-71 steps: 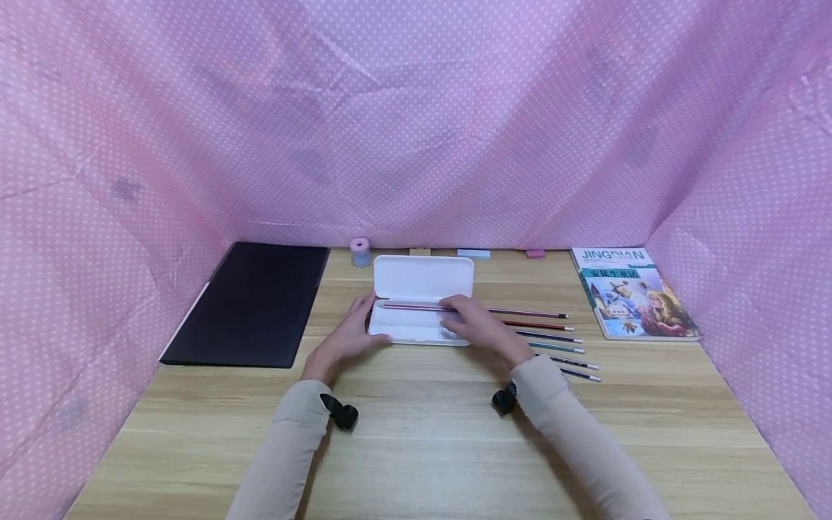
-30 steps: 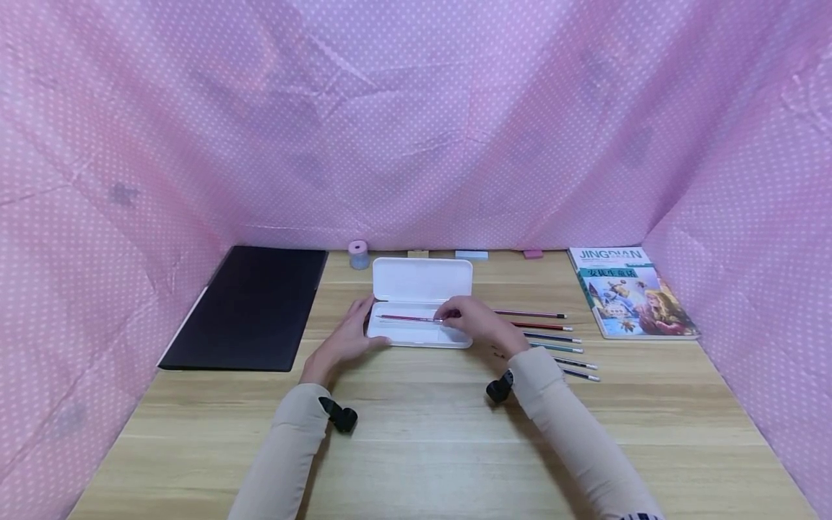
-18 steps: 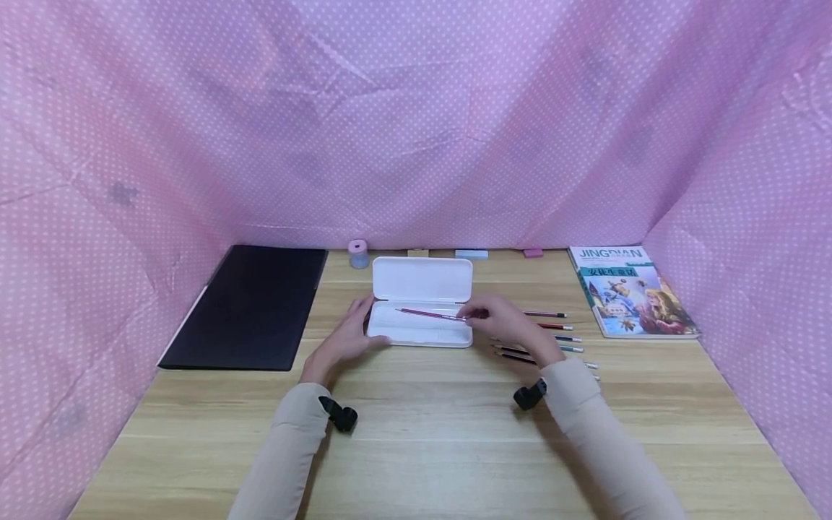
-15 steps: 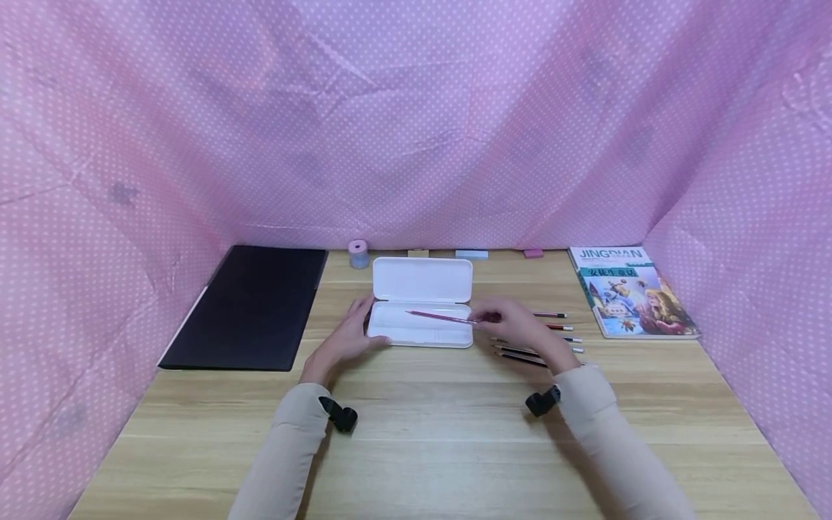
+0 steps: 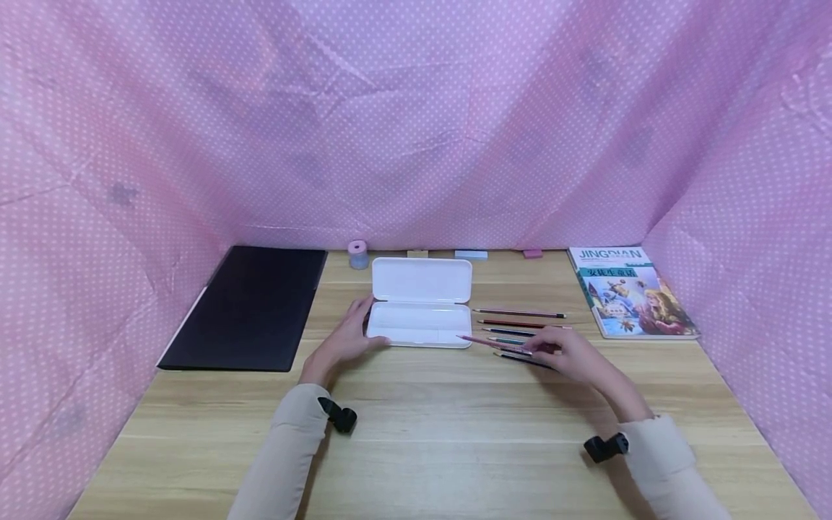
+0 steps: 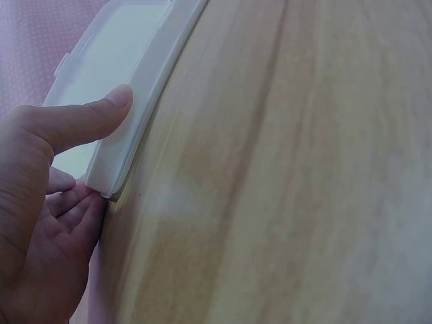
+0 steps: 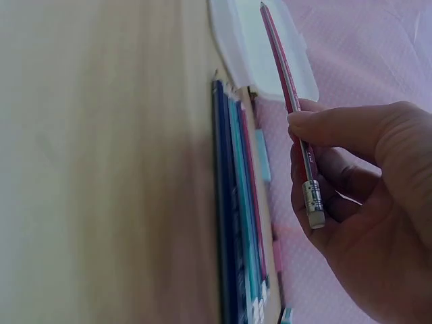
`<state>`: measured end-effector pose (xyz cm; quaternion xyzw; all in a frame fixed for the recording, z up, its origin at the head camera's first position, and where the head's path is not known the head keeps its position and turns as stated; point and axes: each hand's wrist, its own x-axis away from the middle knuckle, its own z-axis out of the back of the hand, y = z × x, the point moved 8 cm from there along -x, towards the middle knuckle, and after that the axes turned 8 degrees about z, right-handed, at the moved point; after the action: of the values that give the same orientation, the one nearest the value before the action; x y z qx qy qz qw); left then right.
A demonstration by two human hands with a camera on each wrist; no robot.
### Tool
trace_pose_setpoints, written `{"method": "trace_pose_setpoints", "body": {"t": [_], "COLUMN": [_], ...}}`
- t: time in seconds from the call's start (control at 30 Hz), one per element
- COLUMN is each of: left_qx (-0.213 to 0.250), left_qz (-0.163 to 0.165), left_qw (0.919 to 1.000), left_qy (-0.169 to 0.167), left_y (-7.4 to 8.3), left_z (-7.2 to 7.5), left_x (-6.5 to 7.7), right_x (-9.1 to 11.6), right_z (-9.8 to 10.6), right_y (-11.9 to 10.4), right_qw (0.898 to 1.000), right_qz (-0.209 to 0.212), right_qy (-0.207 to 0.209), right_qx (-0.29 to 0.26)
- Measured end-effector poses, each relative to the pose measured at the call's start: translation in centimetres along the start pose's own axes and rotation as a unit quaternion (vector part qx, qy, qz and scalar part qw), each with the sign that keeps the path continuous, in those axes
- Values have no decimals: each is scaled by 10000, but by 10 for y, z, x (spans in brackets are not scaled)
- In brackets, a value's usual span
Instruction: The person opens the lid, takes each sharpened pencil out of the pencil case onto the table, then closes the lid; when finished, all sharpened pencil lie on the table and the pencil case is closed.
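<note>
A white pencil case (image 5: 406, 318) lies with its lid raised in the middle of the table. My left hand (image 5: 347, 334) holds its left end, thumb on the front rim and fingers round the side, as the left wrist view shows. To the right, my right hand (image 5: 572, 354) pinches a red pencil (image 7: 282, 64) with a silver ferrule and white eraser. Its tip points left toward the case's front right corner. Beneath that hand lies a row of several pencils, among them a dark red one (image 5: 520, 313) at the back; the hand partly covers the others.
A black folder (image 5: 250, 310) lies at left, and a picture-cover book (image 5: 633, 292) at right. Along the back stand a pink and blue cylinder (image 5: 358, 254), a tan block (image 5: 418, 253), a pale blue-white block (image 5: 471, 255) and a pink block (image 5: 533, 253). Pink dotted cloth surrounds the table.
My right hand has lifted the red pencil out of the case and carried it right and nearer, over the row of pencils. The left hand has stayed on the case.
</note>
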<state>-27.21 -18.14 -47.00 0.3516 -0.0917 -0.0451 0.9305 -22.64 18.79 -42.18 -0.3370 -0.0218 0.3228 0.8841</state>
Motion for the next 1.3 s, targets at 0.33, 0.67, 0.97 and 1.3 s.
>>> {"method": "trace_pose_setpoints", "body": {"t": [0.33,0.67,0.97,1.3], "left_qx": [-3,65,23,-13], "left_qz": [-57,-50,-7,31], "left_qw": [10000,10000,10000,10000], "left_qy": [33,38,16,17], "left_y": [1,2,0,-1], "left_z": [1,2,0,1], "left_x": [1,3,1,1], "right_x": [45,74,79,79], "right_z": [1,11,7,9], "right_y": [10,19,27,23], "right_qw": [9989,9967,9962,9942], "right_qz": [144,-133,-378,-281], "right_qy": [288,539,418,528], "right_qx": [346,584,657,899]}}
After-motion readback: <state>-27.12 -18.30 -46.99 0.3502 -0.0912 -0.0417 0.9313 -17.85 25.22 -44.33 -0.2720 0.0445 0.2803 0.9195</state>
